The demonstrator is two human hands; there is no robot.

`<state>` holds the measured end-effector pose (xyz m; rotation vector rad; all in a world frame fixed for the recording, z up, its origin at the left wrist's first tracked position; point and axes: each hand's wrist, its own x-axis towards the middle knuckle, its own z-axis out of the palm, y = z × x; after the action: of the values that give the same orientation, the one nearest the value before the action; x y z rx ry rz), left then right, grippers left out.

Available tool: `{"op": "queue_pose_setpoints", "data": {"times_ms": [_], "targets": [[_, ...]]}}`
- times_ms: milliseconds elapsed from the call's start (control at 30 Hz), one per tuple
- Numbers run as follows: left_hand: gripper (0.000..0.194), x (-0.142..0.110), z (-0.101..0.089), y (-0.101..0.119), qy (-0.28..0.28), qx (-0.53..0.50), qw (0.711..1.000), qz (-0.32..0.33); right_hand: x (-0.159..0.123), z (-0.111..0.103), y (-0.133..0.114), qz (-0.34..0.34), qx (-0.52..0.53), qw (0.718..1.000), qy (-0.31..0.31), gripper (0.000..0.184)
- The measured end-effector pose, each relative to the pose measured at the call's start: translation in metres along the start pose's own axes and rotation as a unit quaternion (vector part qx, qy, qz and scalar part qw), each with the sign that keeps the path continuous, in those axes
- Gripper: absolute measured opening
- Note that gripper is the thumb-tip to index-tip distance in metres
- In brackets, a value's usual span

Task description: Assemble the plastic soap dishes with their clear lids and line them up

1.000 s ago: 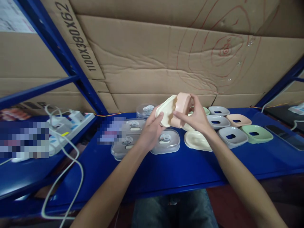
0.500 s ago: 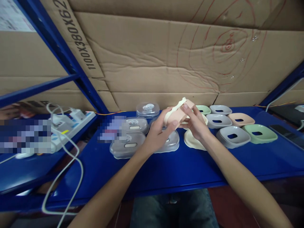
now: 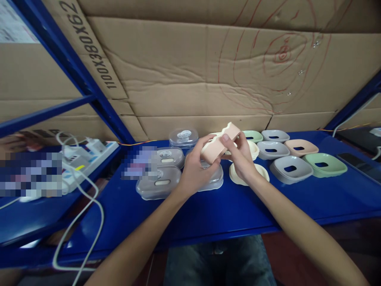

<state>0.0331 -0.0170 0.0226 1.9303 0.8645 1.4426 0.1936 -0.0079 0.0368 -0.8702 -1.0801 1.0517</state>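
Above the blue table, both my hands grip a soap box: a peach outer shell (image 3: 214, 150) against a cream inner tray (image 3: 226, 128) with a wavy rim. The two pieces lie together, tilted, with the peach side facing me. My left hand (image 3: 195, 169) wraps round the near left end, fingers behind, thumb below. My right hand (image 3: 242, 157) holds the far right end, its thumb pressed on the peach wall. Below the right wrist sits a loose cream tray (image 3: 263, 172). A clear-lidded soap box (image 3: 216, 182) is partly hidden under my left hand.
Grey soap box shells (image 3: 293, 170), a green shell (image 3: 330, 165) and a peach shell (image 3: 300, 147) stand on the right, near a phone (image 3: 360, 165). Several clear-lidded boxes (image 3: 159, 182) occupy the left. A power strip (image 3: 89, 163) with white cables lies further left; cardboard (image 3: 178, 59) backs the table.
The cream tray and peach shell, angled apart earlier, have come together. Both hands have turned the pair so the peach side faces me, and my right thumb has moved onto the peach wall.
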Motion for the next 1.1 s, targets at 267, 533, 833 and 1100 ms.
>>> {"op": "queue_pose_setpoints", "data": {"times_ms": [267, 533, 833, 1100], "targets": [[0.046, -0.004, 0.004, -0.012, 0.037, 0.031, 0.998, 0.040, -0.004, 0.005, 0.010, -0.021, 0.026, 0.999, 0.019, 0.069], [0.034, 0.004, -0.004, -0.011, 0.089, -0.062, 0.994, -0.023, 0.013, -0.011, 0.013, -0.094, -0.077, 0.993, -0.005, 0.058], [0.043, 0.010, -0.007, -0.001, 0.091, -0.239, 0.958, -0.130, 0.027, -0.030, 0.007, -0.028, -0.070, 0.996, -0.047, 0.059], [0.045, 0.018, -0.018, 0.003, 0.083, -0.305, 0.929, -0.190, 0.022, -0.024, 0.008, -0.004, -0.046, 0.997, -0.054, 0.058]]}}
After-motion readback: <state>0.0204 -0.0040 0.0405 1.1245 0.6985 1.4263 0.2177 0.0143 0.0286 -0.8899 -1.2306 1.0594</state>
